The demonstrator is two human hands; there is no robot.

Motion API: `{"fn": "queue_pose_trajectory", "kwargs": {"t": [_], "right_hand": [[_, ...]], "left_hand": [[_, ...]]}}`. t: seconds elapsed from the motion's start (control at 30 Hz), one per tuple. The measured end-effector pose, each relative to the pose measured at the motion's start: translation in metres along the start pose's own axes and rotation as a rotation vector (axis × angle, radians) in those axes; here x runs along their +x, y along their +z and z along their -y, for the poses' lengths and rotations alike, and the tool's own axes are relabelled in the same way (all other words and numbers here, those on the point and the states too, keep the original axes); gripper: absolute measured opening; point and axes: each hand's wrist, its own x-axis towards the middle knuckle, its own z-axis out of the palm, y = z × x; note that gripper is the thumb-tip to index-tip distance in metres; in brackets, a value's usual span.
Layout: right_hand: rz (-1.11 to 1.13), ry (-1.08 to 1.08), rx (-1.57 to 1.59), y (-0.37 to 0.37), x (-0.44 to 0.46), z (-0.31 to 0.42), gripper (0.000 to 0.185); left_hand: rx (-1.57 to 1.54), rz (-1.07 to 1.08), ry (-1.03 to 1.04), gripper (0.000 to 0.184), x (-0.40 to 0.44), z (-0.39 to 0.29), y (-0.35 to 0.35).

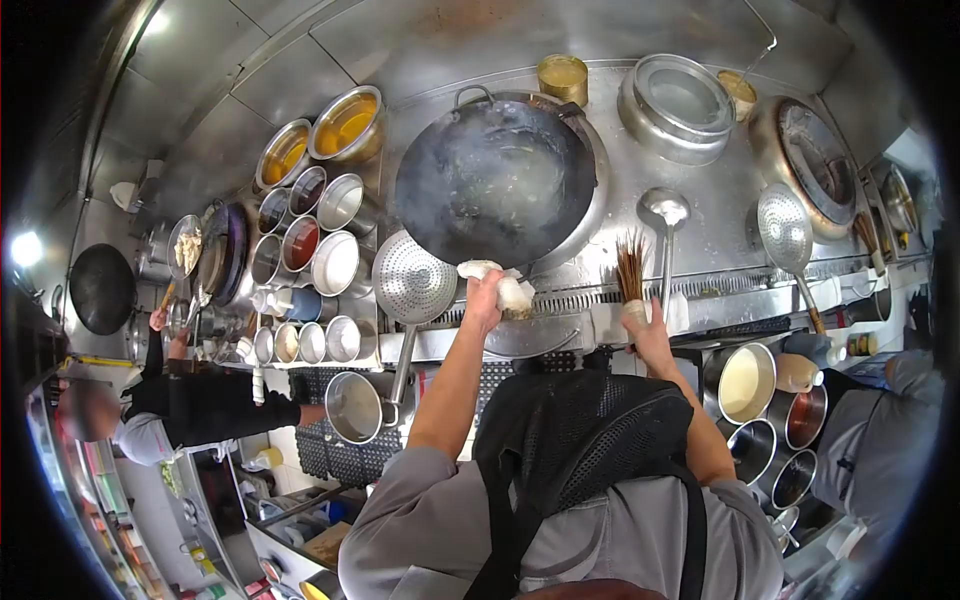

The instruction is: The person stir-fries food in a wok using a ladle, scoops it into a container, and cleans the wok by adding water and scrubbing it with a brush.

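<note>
Steam rises from a large black wok [500, 180] on the stove. My left hand [484, 300] is closed on a white cloth [513, 291] at the wok's near rim. To the right, my right hand [645, 332] grips the handle of a bristle brush [631, 270], its bristles pointing up and away from me. A ladle [667, 215] lies just right of the brush. Left of my left hand, a perforated strainer [414, 279] rests at the counter's edge. The wok's inside shows wet, with small bits in it.
Seasoning containers [301, 242] and two bowls of yellow liquid [345, 122] stand at the left. A lidded pot [680, 105] and second strainer [785, 228] are at the right. One person [200, 408] works at far left; another person's sleeve [880, 440] shows at right.
</note>
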Motion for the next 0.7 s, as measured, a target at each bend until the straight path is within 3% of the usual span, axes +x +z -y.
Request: {"fn": "queue_pose_trajectory", "kwargs": {"t": [0.1,0.2,0.23,0.33,0.37,0.43,0.5,0.57,0.63,0.7], "right_hand": [[0.033,-0.002,0.134,-0.009,-0.017,0.024,0.098],[0.106,0.336,0.196,-0.018,-0.011,0.012,0.083],[0.111,0.341,0.200,-0.021,-0.011,0.016,0.083],[0.127,0.065,0.224,-0.034,-0.014,0.036,0.079],[0.131,0.068,0.231,-0.037,-0.010,0.048,0.079],[0.134,-0.178,0.265,-0.038,-0.003,0.077,0.083],[0.224,-0.166,0.265,-0.034,0.009,0.131,0.082],[0.376,-0.148,0.399,-0.013,0.032,0.180,0.078],[0.592,-0.083,0.495,0.016,0.073,0.210,0.067],[0.711,-0.105,0.595,0.042,0.105,0.239,0.056]], "left_hand": [[0.048,0.022,0.045,0.030,-0.009,0.009,-0.005],[0.075,0.045,0.123,0.032,-0.024,0.020,0.000],[0.077,0.037,0.162,0.033,-0.028,0.023,0.003],[0.162,-0.027,0.149,0.035,-0.032,0.037,0.005],[0.170,-0.030,0.150,0.035,-0.034,0.038,0.013],[0.194,-0.126,0.276,0.023,-0.045,0.046,0.030],[0.205,-0.150,0.291,0.028,-0.061,0.044,0.055],[0.384,-0.217,0.440,0.032,-0.064,0.051,0.065],[0.433,-0.254,0.441,0.037,-0.076,0.053,0.080],[0.753,-0.290,0.854,0.042,-0.070,0.069,0.070]]}}
